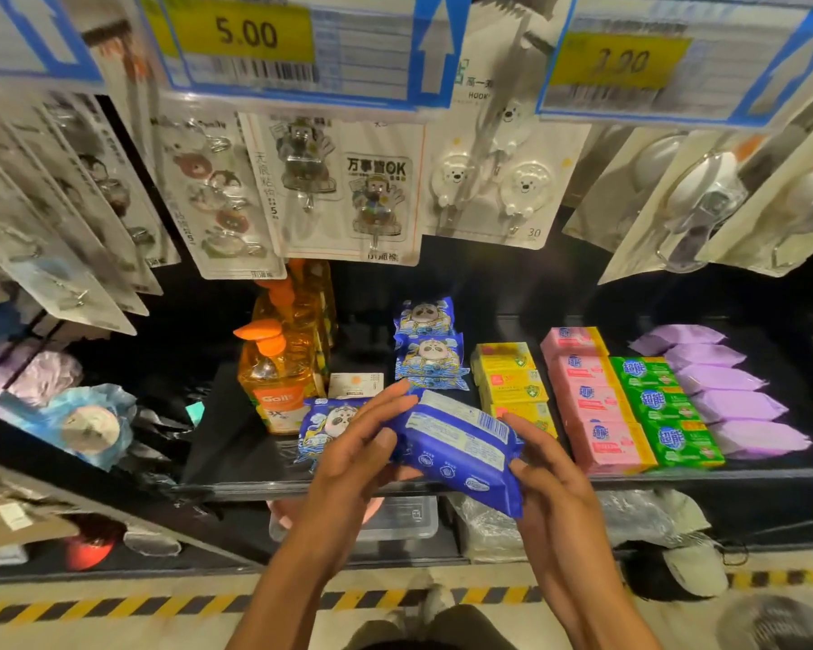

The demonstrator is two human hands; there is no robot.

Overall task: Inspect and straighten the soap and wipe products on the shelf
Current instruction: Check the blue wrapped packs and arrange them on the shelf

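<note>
A blue wipe pack [461, 445] is held in front of the black shelf [235, 443], its back side with white print and a barcode facing me. My left hand [362, 443] grips its left end, fingers over the top. My right hand [543, 466] grips its right end from below. Another panda-print wipe pack [329, 426] lies on the shelf behind my left hand, and two more panda packs [430, 340] sit further back. To the right stand rows of yellow soap [512, 380], pink soap [592, 405], green soap [662, 408] and purple packs [728, 394].
Orange pump bottles [278, 368] stand left of the wipes, with a small white card [355, 384] beside them. Carded hooks [353, 190] hang above, under yellow price tags [245, 32]. A lower shelf holds clear containers [404, 518]. Striped tape [113, 607] marks the floor.
</note>
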